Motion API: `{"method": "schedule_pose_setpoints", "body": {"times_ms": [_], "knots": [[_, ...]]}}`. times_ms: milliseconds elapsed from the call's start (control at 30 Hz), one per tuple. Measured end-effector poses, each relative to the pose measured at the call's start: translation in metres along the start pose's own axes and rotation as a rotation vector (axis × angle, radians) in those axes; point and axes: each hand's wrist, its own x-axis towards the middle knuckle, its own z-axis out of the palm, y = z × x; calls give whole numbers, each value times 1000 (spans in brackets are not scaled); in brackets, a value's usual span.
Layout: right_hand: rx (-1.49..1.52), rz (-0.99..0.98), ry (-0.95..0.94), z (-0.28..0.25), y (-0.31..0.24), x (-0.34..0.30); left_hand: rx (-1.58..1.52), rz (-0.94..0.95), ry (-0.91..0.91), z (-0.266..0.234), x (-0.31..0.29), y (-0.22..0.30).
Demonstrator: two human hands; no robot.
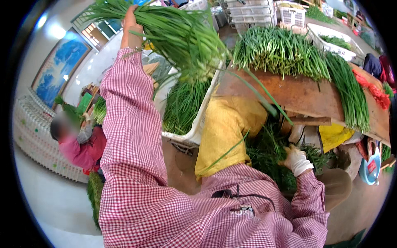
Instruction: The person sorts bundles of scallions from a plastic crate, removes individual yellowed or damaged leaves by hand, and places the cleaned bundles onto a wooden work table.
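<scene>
My bare left hand (130, 20) is raised at the upper left, closed round a large bunch of garlic chives (182, 35). The bunch slants across to the right, its pale ends hanging above a white crate (197, 124) that contains more chives (184, 105). A few loose leaves trail down to the right of the bunch. My right hand (297, 160), in a white glove, is low at the right beside a heap of loose green leaves (266, 159). Its fingers are curled, and what lies in them cannot be made out. Yellow cloth (223, 128) covers my leg.
A wooden board (285, 93) ahead bears a row of chives (281, 51), with another bundle (349, 93) draped over its edge. Red netting (372, 87) lies at right, above a light-blue bucket (370, 167). White baskets (250, 14) are stacked behind. Another person (84, 142) sits at left.
</scene>
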Motion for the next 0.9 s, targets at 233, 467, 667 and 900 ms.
{"method": "schedule_pose_setpoints", "body": {"times_ms": [233,467,667,900], "knots": [[1303,-479,407,-106,-68,81,41,-156,-173,44,-39,25],[1942,-346,-18,-89,-95,165,-255,-317,-460,132,-100,15],[2351,-686,-409,-45,-155,101,-259,-364,-387,125,-103,-10],[2485,-1098,-649,-39,-164,59,-211,-146,-230,88,-68,-29]]}}
